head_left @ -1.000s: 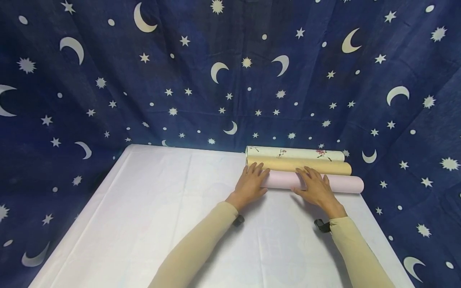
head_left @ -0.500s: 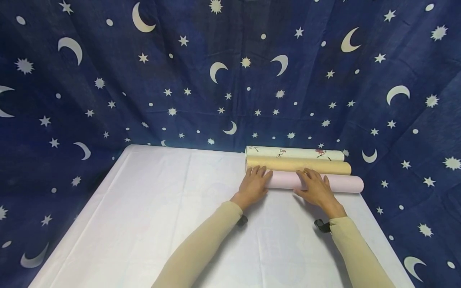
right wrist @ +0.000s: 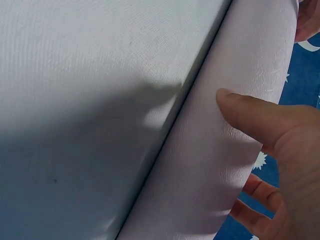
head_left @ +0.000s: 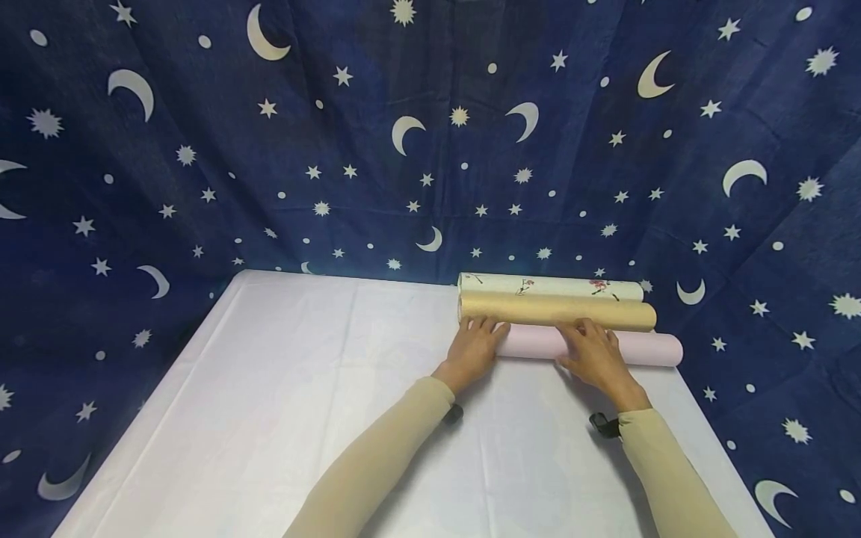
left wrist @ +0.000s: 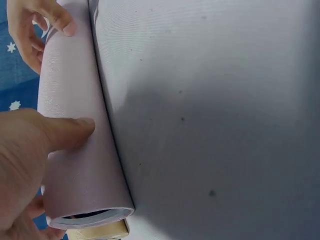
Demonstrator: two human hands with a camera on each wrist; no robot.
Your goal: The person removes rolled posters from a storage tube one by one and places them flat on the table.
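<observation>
A pink wallpaper roll (head_left: 531,342) lies crosswise on the table's right side. My left hand (head_left: 473,351) grips it near its left end, thumb on the near side and fingers over the far side. Further right, my right hand (head_left: 595,357) holds the same roll in a like way. In the left wrist view the roll's hollow end (left wrist: 90,219) shows below my thumb. The right wrist view shows my right thumb (right wrist: 250,112) against the textured pink surface, with fingers behind it. Parts of the fingers are hidden by the roll.
Just behind lies a yellow roll (head_left: 558,309), and behind that a cream roll (head_left: 565,286) with a flower print. All sit at the back right of the white-covered table (head_left: 282,388). A dark blue curtain (head_left: 350,134) with moons and stars borders the table.
My left hand has shifted slightly right along the pink roll. The pink roll has come a little toward me and slightly right, away from the yellow roll, with both hands on it.
</observation>
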